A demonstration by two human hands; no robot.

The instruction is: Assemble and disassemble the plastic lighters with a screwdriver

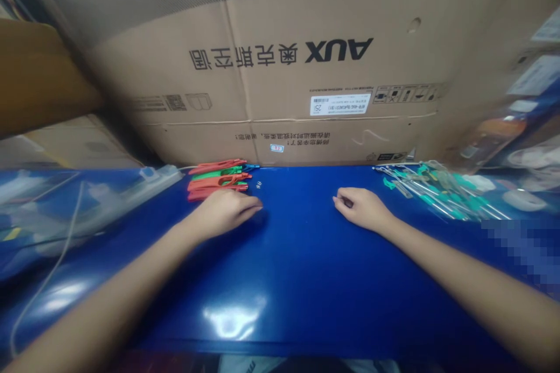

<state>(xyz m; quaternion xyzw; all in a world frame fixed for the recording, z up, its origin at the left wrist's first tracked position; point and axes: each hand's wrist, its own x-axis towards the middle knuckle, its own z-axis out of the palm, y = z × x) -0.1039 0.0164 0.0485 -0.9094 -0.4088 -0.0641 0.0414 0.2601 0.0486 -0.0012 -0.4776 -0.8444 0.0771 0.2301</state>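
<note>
My left hand (225,210) rests knuckles-up on the glossy blue table (297,268), fingers curled under, just in front of a stack of red and green plastic clips (217,178). I cannot see anything inside it. My right hand (359,206) lies a little to the right, fingers curled in a pinch with something small and dark at the fingertips that I cannot make out. A tiny metal piece (258,186) lies on the table between the clips and my hands.
A large brown cardboard box (280,52) printed AUX stands along the table's back edge. A pile of metal rods with teal parts (437,192) lies at the right. Clear plastic bags and a white cord (65,210) cover the left end.
</note>
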